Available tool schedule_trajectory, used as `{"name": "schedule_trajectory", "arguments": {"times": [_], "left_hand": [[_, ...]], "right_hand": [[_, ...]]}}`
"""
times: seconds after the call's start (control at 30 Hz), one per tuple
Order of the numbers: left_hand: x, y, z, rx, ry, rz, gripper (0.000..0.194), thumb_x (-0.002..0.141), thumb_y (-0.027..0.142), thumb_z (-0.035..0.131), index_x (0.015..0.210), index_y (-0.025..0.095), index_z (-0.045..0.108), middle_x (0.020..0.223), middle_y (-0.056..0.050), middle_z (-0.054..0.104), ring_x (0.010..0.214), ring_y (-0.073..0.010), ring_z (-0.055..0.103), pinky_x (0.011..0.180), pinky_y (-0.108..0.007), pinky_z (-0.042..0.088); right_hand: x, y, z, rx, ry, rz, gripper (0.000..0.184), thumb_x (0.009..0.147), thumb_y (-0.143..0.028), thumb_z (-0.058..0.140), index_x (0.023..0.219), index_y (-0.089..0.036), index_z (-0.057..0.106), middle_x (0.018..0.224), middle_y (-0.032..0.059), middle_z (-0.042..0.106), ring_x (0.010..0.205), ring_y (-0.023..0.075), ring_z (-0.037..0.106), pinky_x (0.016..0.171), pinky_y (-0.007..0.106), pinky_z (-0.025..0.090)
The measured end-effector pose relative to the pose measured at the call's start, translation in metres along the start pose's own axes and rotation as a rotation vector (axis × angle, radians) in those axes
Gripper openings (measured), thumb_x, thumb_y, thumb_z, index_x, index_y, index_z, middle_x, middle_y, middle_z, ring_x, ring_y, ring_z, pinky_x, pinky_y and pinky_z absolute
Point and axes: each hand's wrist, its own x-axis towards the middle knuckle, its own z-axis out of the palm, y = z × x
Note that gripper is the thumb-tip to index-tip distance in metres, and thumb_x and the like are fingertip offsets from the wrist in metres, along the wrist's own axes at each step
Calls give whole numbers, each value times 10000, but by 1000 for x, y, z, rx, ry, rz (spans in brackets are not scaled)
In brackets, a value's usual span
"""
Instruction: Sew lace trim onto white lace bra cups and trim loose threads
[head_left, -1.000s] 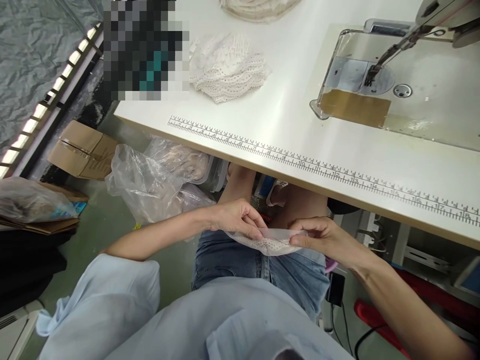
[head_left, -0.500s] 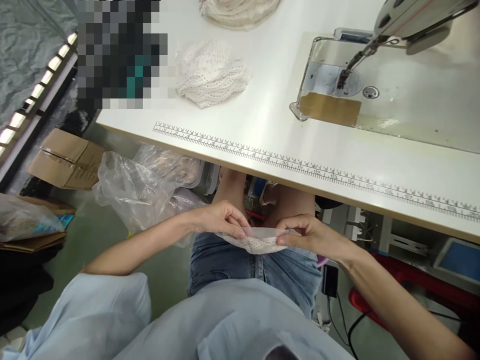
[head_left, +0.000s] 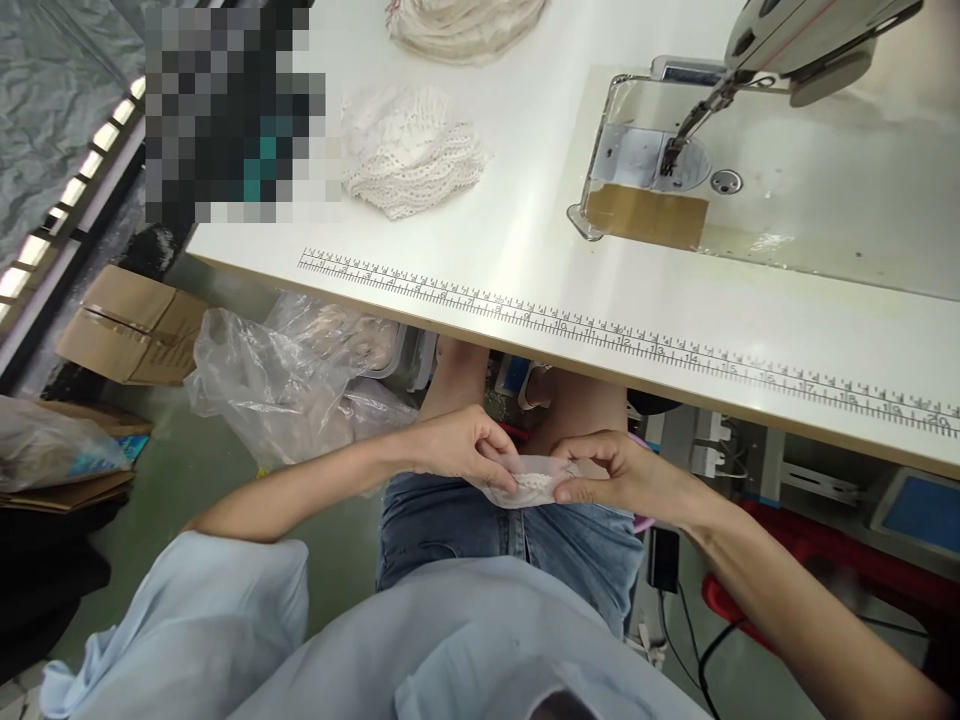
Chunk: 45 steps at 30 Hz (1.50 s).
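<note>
Over my lap, below the table edge, both hands pinch a small piece of white lace fabric [head_left: 531, 484]. My left hand [head_left: 457, 447] grips its left end with thumb and fingers closed. My right hand [head_left: 619, 472] grips the right end the same way. The piece is bunched short between the two hands, above my denim shorts [head_left: 450, 520].
A white sewing table [head_left: 525, 270] with a printed ruler [head_left: 615, 340] along its front edge spans the view. A sewing machine [head_left: 750, 110] sits at the right. Two lace piles [head_left: 409, 150] lie at the back. Plastic bags [head_left: 277, 375] and a cardboard box [head_left: 127, 325] stand on the floor at the left.
My hands have drawn closer together, and the lace piece between them has gone from spread out to gathered and short. The view has shifted slightly.
</note>
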Motion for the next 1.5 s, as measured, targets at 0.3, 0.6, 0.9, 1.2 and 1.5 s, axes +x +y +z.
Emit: {"name": "schedule_trajectory", "arguments": {"times": [0.3,0.6,0.9,1.2,1.5], "left_hand": [[-4,-5,-6,-78,-12,-65,253,648,265,756,868,144,727,755,-40,721,704,-132,661,676,-216,522],[-3,-9,-8,-117,-16,-64,239,642,254,765,852,147,728,743,-31,720,684,-117,654,671,-207,521],[-1,-9,-7,-121,-14,-78,224,640,224,762,851,155,729,724,-17,716,679,-111,651,677,-203,512],[-1,-11,-5,7,-17,1,231,662,243,737,860,124,726,718,-23,710,657,-113,639,629,-175,489],[-3,-5,-4,71,29,23,242,682,258,724,870,107,723,699,-29,701,602,-90,605,559,-148,446]], "right_hand": [[0,11,-5,-42,8,-10,267,735,-435,673,762,-170,661,635,-15,557,564,110,465,516,232,359],[-3,12,-6,-27,48,36,331,716,-489,668,750,-160,659,579,-26,499,522,90,398,480,233,318],[-4,17,-10,10,44,44,304,715,-467,683,763,-167,667,650,-6,571,580,114,491,531,240,392],[13,14,4,60,-35,-43,311,748,-466,650,779,-157,672,729,17,636,706,150,558,658,264,427],[6,12,4,-77,71,-60,316,776,-484,615,757,-174,677,679,8,624,639,140,546,587,243,412]]}}
